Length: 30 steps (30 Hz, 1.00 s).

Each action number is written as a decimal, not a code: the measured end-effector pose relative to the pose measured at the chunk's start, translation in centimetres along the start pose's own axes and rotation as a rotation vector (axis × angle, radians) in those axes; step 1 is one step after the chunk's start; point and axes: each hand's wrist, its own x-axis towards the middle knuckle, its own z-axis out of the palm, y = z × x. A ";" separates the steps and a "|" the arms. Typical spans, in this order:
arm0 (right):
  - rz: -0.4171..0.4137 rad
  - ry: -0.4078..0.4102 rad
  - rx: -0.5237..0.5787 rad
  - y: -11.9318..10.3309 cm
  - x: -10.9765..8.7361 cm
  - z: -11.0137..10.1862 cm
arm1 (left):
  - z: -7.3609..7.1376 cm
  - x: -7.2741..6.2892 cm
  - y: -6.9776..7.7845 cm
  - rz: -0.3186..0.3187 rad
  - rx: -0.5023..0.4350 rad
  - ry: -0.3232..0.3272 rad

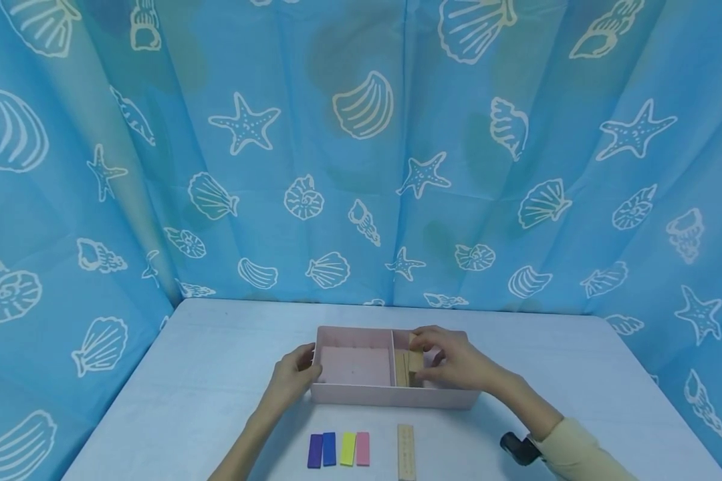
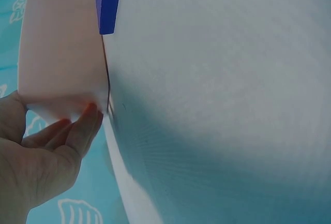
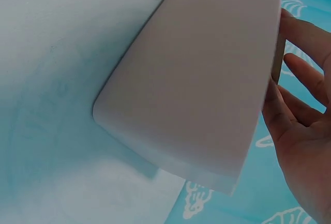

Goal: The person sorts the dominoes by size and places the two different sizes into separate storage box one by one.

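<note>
A pink two-compartment box [image 1: 391,397] stands on the white table. My left hand [image 1: 291,376] holds its left end, thumb at the rim and fingers along the outer wall, as the left wrist view also shows for the hand [image 2: 49,157]. Over the right compartment, my right hand [image 1: 454,361] pinches a light wooden block [image 1: 416,362] between thumb and fingers. Beside that block, other thin wooden pieces [image 1: 402,371] stand in the same compartment. In the right wrist view the box wall hides most of the block [image 3: 279,58] between the fingers.
In front of the box lie a purple block [image 1: 315,451], a blue block [image 1: 329,449], a yellow block [image 1: 347,449] and a pink block [image 1: 363,449]. A wooden strip with markings [image 1: 406,452] lies to their right. A blue shell-patterned curtain [image 1: 361,167] hangs behind the table [image 1: 216,374].
</note>
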 end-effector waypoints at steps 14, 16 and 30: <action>0.027 -0.071 -0.027 0.8 1.3 1.9 | -0.1 0.2 -0.1 0.009 -0.015 -0.004; 0.032 -0.080 -0.027 0.8 1.4 2.0 | -0.1 0.2 -0.2 0.006 -0.009 -0.004; 0.048 -0.075 -0.050 0.6 1.7 2.7 | 0.1 0.3 -0.4 -0.011 0.007 0.002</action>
